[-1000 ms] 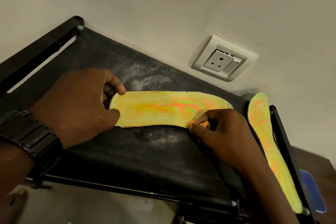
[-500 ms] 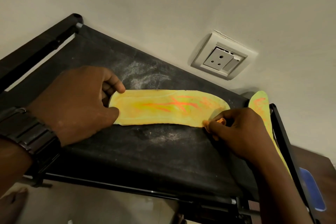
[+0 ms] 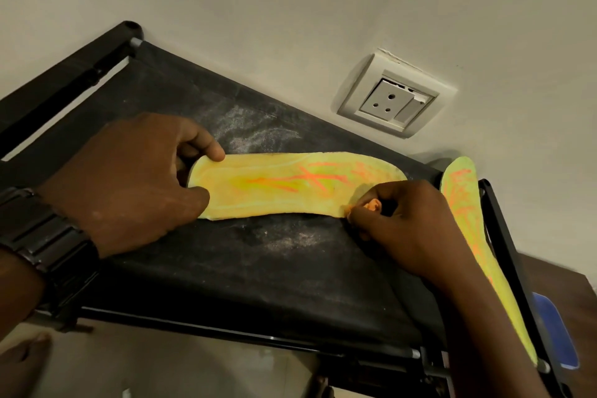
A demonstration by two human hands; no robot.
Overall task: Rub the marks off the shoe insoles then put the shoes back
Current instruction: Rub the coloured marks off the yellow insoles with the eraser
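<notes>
A yellow insole (image 3: 284,186) with orange marks lies flat on the black fabric shelf (image 3: 245,265). My left hand (image 3: 129,181) pinches its heel end between thumb and forefinger, holding it down. My right hand (image 3: 407,220) grips a small orange eraser (image 3: 371,204) and presses it at the insole's near edge by the toe end. A second yellow insole (image 3: 475,236), also marked in orange, lies along the shelf's right edge, partly behind my right forearm. No shoes are in view.
The shelf's black frame bar (image 3: 64,81) runs up the left and another bar (image 3: 510,255) down the right. A white wall socket (image 3: 394,100) sits above the shelf. A blue object (image 3: 552,333) lies at right, beyond the shelf. White dust smears the fabric.
My right hand slid the eraser along the insole's near edge, right toward the toe and then slightly back. My left hand kept its hold on the heel.
</notes>
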